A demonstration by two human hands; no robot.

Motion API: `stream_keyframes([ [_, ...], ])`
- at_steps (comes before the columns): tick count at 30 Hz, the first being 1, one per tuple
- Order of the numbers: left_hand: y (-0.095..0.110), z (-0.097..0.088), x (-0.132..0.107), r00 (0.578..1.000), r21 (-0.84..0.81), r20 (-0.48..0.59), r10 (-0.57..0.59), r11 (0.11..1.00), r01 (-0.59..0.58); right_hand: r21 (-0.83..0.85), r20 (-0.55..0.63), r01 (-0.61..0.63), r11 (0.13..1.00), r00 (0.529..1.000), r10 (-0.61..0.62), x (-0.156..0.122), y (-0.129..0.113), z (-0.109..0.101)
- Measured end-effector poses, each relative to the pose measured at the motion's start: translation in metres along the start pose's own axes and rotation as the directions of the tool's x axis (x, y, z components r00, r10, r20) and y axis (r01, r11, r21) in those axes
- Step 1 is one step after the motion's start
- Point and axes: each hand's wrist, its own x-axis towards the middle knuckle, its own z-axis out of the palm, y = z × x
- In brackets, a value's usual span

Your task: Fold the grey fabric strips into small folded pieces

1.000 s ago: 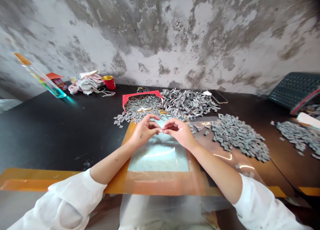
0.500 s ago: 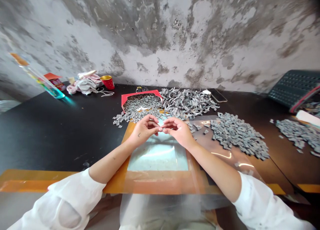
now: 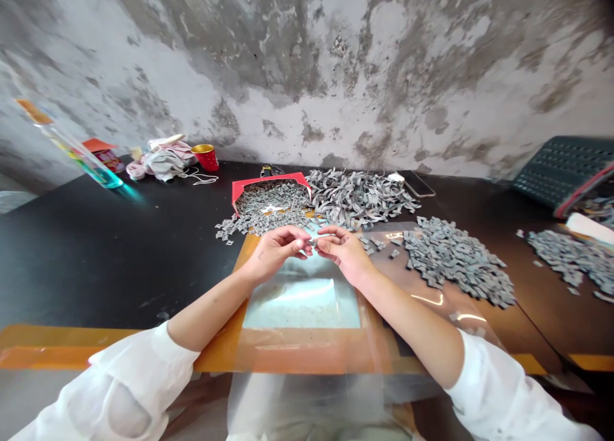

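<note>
My left hand (image 3: 277, 251) and my right hand (image 3: 341, 250) meet over the middle of the table, fingers curled in a pinch. Between their fingertips sits a small grey piece (image 3: 313, 241), held by both. Just beyond the hands lie a red tray (image 3: 249, 186) full of small grey pieces and a heap of grey strips (image 3: 357, 198). A pile of folded grey pieces (image 3: 455, 262) lies right of my right hand. Under my forearms is a clear plastic sheet (image 3: 302, 297) over an orange frame.
A black table (image 3: 119, 249) runs to a stained wall. At back left stand a tilted bottle (image 3: 71, 148), a red cup (image 3: 207, 157) and crumpled cloth (image 3: 165, 159). A dark basket (image 3: 561, 169) and another grey pile (image 3: 570, 258) are at the right. A phone (image 3: 418, 184) lies behind the strips.
Both hands have stayed together over the sheet; the fingers have shifted slightly, turning the small piece, and the hands have lifted a little toward the tray.
</note>
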Motion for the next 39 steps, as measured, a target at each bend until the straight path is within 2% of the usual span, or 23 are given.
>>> stream_keyframes([
  [5,0.0020,0.0027,0.0013,1.000,0.003,-0.020,-0.015,1.000,0.015,0.023,0.028,-0.034,0.999,0.999,0.033,-0.0038,-0.0015,0.0029],
  [12,0.0013,0.0005,0.0012,0.996,0.025,0.025,-0.083,0.996,0.082,-0.047,0.026,-0.003,0.999,1.000,0.004,-0.0044,-0.0002,0.0034],
  [23,0.0046,0.0009,-0.0002,0.994,0.017,0.040,-0.104,0.994,0.104,-0.145,0.035,0.072,0.987,0.997,-0.068,-0.0071,-0.0032,0.0042],
  [31,0.0065,0.0044,0.0003,0.999,0.128,-0.028,-0.044,0.991,0.047,-0.192,-0.001,0.096,0.977,0.995,-0.098,-0.0072,-0.0031,0.0057],
  [39,0.0034,0.0035,0.0006,1.000,0.233,-0.015,-0.002,0.973,0.005,-0.206,-0.027,0.127,0.970,0.990,-0.135,-0.0085,-0.0015,0.0086],
])
